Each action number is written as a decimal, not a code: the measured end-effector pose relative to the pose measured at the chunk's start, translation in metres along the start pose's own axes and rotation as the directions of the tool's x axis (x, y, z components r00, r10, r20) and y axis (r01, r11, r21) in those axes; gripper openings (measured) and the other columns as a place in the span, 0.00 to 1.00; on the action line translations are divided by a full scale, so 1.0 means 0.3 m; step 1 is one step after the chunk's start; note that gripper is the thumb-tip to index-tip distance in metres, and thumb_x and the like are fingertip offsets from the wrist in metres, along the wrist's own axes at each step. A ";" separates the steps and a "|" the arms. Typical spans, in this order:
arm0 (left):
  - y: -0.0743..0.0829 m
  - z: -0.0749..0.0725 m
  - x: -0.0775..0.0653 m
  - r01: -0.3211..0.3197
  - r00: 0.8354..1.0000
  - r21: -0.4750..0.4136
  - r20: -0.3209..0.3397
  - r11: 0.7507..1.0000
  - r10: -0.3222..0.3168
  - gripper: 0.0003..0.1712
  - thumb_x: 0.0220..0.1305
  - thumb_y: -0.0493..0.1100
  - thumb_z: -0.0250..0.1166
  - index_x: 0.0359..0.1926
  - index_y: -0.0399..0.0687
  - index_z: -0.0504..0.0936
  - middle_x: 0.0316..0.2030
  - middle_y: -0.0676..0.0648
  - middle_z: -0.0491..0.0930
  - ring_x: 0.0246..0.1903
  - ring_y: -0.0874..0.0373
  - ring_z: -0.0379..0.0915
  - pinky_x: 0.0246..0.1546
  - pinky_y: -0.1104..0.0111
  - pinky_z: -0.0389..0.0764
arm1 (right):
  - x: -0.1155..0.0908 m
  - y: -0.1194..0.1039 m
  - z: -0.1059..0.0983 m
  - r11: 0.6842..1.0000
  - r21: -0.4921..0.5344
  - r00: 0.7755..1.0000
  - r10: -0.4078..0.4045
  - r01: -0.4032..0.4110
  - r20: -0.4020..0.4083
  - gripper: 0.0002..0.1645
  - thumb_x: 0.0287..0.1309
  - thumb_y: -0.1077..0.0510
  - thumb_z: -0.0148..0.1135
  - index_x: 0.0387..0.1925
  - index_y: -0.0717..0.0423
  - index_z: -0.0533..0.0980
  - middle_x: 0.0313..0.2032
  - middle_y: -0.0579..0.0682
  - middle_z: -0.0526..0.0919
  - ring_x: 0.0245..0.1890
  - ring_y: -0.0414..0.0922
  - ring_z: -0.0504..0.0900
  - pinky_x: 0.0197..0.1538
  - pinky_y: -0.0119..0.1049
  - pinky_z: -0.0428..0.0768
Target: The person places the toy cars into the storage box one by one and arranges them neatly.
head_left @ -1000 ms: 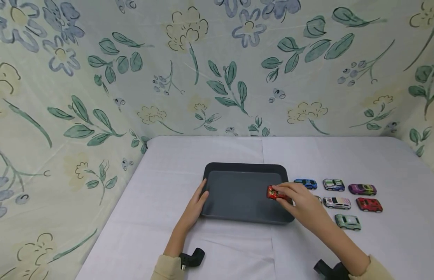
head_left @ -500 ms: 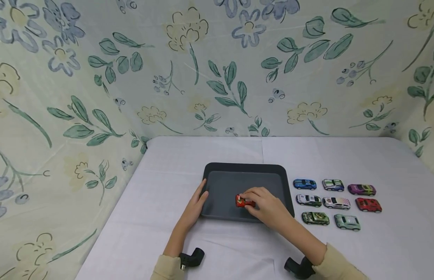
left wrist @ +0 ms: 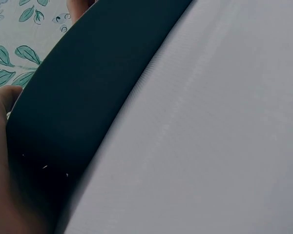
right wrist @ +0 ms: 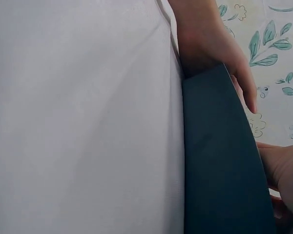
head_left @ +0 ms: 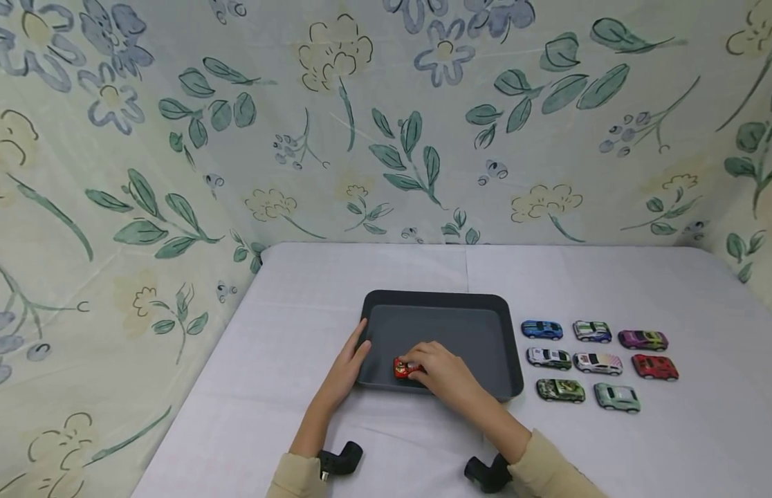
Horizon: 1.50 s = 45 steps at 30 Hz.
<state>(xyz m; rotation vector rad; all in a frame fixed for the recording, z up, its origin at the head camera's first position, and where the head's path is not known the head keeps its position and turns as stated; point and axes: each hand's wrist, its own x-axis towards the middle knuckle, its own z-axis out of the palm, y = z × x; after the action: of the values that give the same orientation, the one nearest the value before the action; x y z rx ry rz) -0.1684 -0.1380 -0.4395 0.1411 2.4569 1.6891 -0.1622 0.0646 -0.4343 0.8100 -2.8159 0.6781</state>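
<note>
A dark grey baking tray (head_left: 445, 300) lies on the white tablecloth. My left hand (head_left: 344, 365) holds its left rim, the thumb hooked over the edge; the left wrist view shows the tray's outer wall (left wrist: 83, 83) close up beside that hand. Inside the tray, near the front left, my right hand (head_left: 445, 373) pinches a red toy car (head_left: 401, 368) between thumb and fingers. Those fingers cover the car's right part. The car is hidden behind the tray wall (right wrist: 217, 161) in the right wrist view.
Right of the tray stand several toy cars in rows, among them a blue car (head_left: 541, 329), a purple car (head_left: 643, 339), a second red car (head_left: 656, 367) and a pale green car (head_left: 618, 398). A floral cloth (head_left: 336, 138) hangs behind the table.
My right hand has carried the red toy car leftward over the tray's right rim and down toward the front left corner inside. My left hand has stayed at the left rim.
</note>
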 end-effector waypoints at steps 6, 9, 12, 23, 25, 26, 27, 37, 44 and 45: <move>-0.012 -0.002 0.011 -0.011 1.000 -0.016 0.004 1.000 0.011 0.30 0.71 0.49 0.43 0.70 0.50 0.48 0.70 0.43 0.46 0.70 0.45 0.39 0.68 0.47 0.44 | 0.022 -0.007 0.022 0.999 0.005 0.998 0.031 -0.031 0.047 0.16 0.48 0.54 0.66 0.42 0.48 0.81 0.43 0.44 0.82 0.47 0.46 0.78 0.42 0.41 0.81; -0.047 0.000 0.028 -0.019 1.000 -0.033 0.002 0.999 0.019 0.30 0.71 0.49 0.43 0.70 0.52 0.49 0.71 0.44 0.46 0.70 0.45 0.38 0.68 0.47 0.44 | 0.031 -0.007 0.028 0.999 0.021 0.997 0.043 -0.044 0.066 0.16 0.49 0.54 0.65 0.43 0.48 0.81 0.44 0.45 0.82 0.47 0.46 0.78 0.43 0.43 0.80; -0.092 0.006 0.046 -0.025 1.000 -0.036 -0.009 0.999 0.025 0.29 0.71 0.50 0.43 0.70 0.57 0.49 0.71 0.46 0.46 0.70 0.46 0.38 0.68 0.46 0.43 | 0.037 -0.006 0.033 0.998 0.037 0.997 0.040 -0.043 0.073 0.16 0.49 0.55 0.65 0.43 0.49 0.81 0.44 0.45 0.82 0.47 0.46 0.78 0.44 0.43 0.80; -0.130 0.016 0.063 -0.033 0.999 -0.042 -0.035 0.999 0.032 0.29 0.69 0.56 0.44 0.69 0.66 0.51 0.71 0.49 0.47 0.70 0.49 0.39 0.68 0.47 0.43 | 0.044 -0.005 0.029 0.996 0.068 0.992 0.043 -0.051 0.115 0.16 0.49 0.58 0.65 0.43 0.51 0.80 0.45 0.48 0.82 0.47 0.48 0.79 0.44 0.44 0.80; -0.130 0.015 0.064 -0.033 0.999 -0.038 -0.035 0.999 0.032 0.29 0.69 0.55 0.44 0.69 0.66 0.51 0.71 0.49 0.47 0.70 0.49 0.39 0.68 0.47 0.44 | 0.043 -0.008 0.026 0.996 0.076 0.992 0.043 -0.052 0.118 0.16 0.49 0.59 0.65 0.43 0.52 0.80 0.45 0.49 0.82 0.47 0.48 0.79 0.44 0.44 0.80; -0.129 0.014 0.065 -0.033 0.999 -0.036 -0.035 0.999 0.032 0.29 0.69 0.55 0.44 0.69 0.65 0.51 0.71 0.49 0.47 0.70 0.48 0.40 0.68 0.47 0.44 | 0.042 -0.010 0.025 0.995 0.081 0.992 0.040 -0.050 0.119 0.16 0.49 0.60 0.65 0.43 0.52 0.80 0.45 0.49 0.82 0.47 0.49 0.79 0.44 0.44 0.80; -0.128 0.013 0.064 -0.032 0.999 -0.034 -0.034 0.999 0.031 0.29 0.69 0.54 0.44 0.69 0.65 0.51 0.71 0.49 0.47 0.70 0.48 0.40 0.68 0.47 0.44 | 0.042 -0.012 0.024 0.995 0.087 0.991 0.042 -0.053 0.124 0.16 0.49 0.60 0.65 0.44 0.52 0.80 0.45 0.49 0.82 0.47 0.48 0.79 0.44 0.44 0.80; -0.025 -0.003 0.008 -0.016 1.000 -0.024 0.004 1.000 0.016 0.32 0.70 0.53 0.44 0.70 0.52 0.48 0.70 0.43 0.46 0.70 0.45 0.39 0.68 0.47 0.45 | 0.024 -0.022 -0.002 0.991 0.112 0.991 0.058 -0.072 0.123 0.18 0.49 0.60 0.64 0.45 0.52 0.78 0.48 0.50 0.81 0.50 0.49 0.77 0.48 0.46 0.79; -0.015 0.000 0.000 -0.012 1.000 -0.011 0.001 1.000 0.012 0.33 0.69 0.55 0.43 0.70 0.51 0.48 0.71 0.43 0.45 0.70 0.45 0.38 0.68 0.48 0.44 | -0.008 -0.023 -0.023 0.992 0.085 0.993 0.085 -0.092 0.077 0.20 0.51 0.59 0.64 0.48 0.49 0.77 0.52 0.47 0.78 0.54 0.48 0.75 0.50 0.46 0.78; -0.016 0.000 0.000 -0.014 1.000 -0.013 0.001 1.000 0.014 0.33 0.69 0.55 0.43 0.70 0.51 0.48 0.71 0.43 0.45 0.70 0.45 0.38 0.68 0.47 0.44 | -0.014 -0.023 -0.028 0.992 0.083 0.993 0.093 -0.099 0.069 0.20 0.51 0.59 0.63 0.48 0.48 0.77 0.52 0.47 0.78 0.55 0.48 0.75 0.51 0.46 0.77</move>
<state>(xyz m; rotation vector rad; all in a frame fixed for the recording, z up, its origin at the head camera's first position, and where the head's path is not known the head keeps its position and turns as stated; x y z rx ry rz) -0.1685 -0.1396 -0.4439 0.1574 2.4492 1.7101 -0.1550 0.0652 -0.4251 0.7261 -2.9181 0.8079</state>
